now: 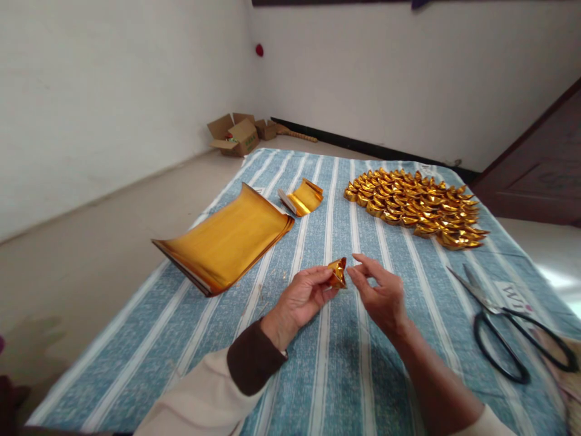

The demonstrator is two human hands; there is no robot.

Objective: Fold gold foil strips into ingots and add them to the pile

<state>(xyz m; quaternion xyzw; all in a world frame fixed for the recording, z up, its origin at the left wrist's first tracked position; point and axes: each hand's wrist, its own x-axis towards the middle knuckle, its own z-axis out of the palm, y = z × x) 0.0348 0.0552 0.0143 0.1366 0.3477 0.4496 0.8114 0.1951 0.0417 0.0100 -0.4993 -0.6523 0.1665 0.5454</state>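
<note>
My left hand (302, 297) is closed on a small folded gold foil paper (337, 274), pinched between thumb and fingers above the cloth. The paper is partly shaped, with its open end facing right. Just right of it is my right hand (379, 290), fingers bent and slightly apart, thumb tip close to the paper's edge; no grip on it shows. To the left lies a stack of large gold foil sheets (231, 233) with curled edges. Behind that is a smaller stack of gold foil pieces (305, 197). Many finished gold paper ingots (408, 203) are packed in rows at the back right.
Black-handled scissors (490, 309) lie with blades apart on the right of the table. A blue-and-white striped cloth (290, 387) covers the table. Beyond it, an open cardboard box (238, 136) stands on the floor by the wall. A dark reddish door (540, 151) is at the right.
</note>
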